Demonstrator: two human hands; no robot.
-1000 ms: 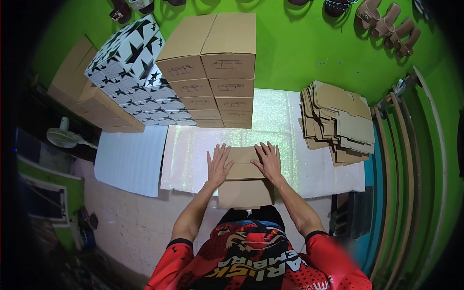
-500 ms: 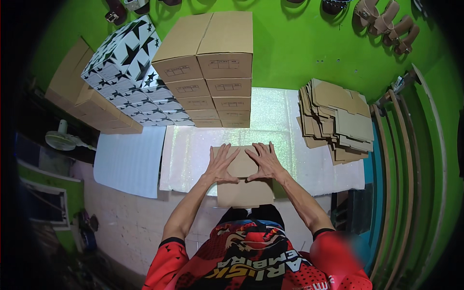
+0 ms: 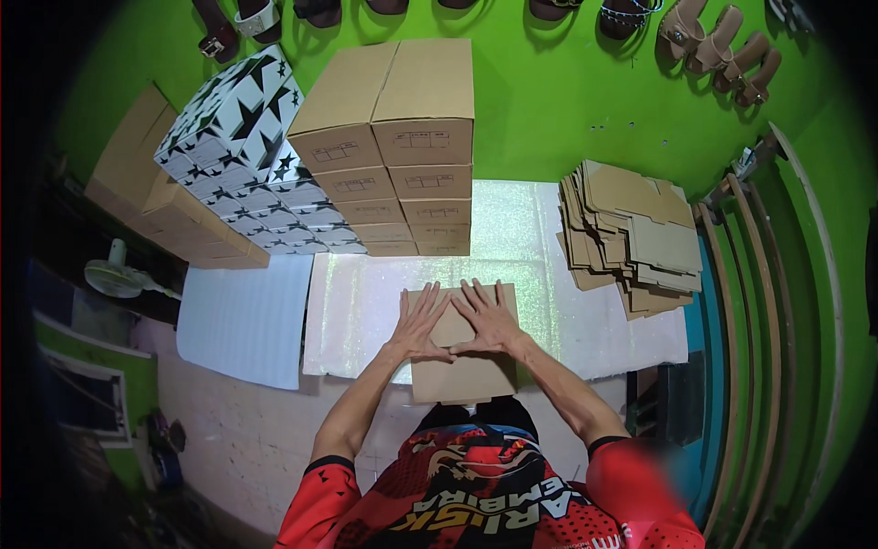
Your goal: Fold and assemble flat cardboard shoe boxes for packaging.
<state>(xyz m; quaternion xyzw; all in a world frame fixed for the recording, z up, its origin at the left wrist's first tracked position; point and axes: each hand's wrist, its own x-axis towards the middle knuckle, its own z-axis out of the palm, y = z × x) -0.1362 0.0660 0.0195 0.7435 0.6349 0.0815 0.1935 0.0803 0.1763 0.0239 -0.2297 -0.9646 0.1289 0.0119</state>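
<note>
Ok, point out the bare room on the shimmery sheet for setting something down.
The shimmery sheet is bare left of the left hand, right of the right hand, and between the stacked brown boxes and the flat cardboard pile. It's crowded at front centre, where both hands lie on brown cardboard.

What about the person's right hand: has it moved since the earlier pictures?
Yes. The right hand has moved left, toward the left hand, judged against the stack of flattened cardboard.

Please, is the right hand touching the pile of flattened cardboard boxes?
Apart. The head view shows bare shimmering sheet between the right hand and the pile of flattened cardboard boxes.
</note>
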